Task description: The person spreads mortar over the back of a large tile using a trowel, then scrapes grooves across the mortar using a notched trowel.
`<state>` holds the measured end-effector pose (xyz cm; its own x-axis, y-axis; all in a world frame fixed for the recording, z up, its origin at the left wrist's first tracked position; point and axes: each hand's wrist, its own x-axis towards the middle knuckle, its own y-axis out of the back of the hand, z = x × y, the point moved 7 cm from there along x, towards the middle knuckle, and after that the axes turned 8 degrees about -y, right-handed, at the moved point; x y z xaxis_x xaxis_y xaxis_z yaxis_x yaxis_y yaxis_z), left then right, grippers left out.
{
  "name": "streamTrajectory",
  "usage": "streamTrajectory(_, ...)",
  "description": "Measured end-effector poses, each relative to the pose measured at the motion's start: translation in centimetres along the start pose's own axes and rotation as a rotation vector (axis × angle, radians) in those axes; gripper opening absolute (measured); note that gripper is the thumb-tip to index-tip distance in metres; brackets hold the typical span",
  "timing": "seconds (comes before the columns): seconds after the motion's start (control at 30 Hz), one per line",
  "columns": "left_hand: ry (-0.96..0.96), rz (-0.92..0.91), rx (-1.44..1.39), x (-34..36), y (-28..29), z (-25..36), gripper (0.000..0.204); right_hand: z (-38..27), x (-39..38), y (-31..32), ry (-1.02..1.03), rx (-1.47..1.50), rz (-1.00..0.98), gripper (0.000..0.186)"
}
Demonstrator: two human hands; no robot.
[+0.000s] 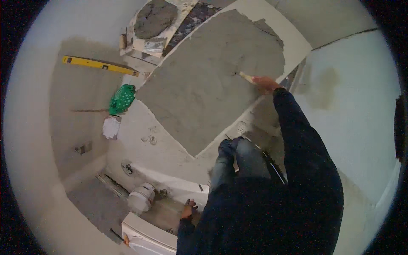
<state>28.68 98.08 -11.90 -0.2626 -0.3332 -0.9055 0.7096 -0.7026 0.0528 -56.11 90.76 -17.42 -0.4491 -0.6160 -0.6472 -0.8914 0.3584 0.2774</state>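
A green white-dotted bag (122, 98), contents hidden, lies nine o'clock from the mortar-coated panel (199, 85). Right hand (266, 84) grips a pale tool (246, 77); left hand (188, 209) unclenched.

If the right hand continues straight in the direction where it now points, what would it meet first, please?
Most likely the grey mortar: the right hand points its pale tool over it. Whether the tip already touches the surface is unclear from this view.

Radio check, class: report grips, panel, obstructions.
Right grip: closed on pale tool, end at grey-coated panel. Left grip: open, off panel. Green dotted item by panel's corner, clear of tool.
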Motion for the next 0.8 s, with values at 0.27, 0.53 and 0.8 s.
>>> streamTrajectory(0.27,0.169,0.133,-0.132,0.9,0.7,13.5,0.071,-4.8,-10.4,-3.7,-0.069,-0.608,-0.249,0.045)
streamTrajectory(0.53,0.127,0.045,-0.049,4.5,-3.1,17.0,0.071,-1.9,-9.5,-2.0,0.389,-0.246,0.088,0.027)
streamTrajectory(0.8,-0.021,0.142,-0.095,5.8,-9.7,25.3,0.072,-12.9,-9.2,-5.8,0.457,-0.923,0.177,0.039)
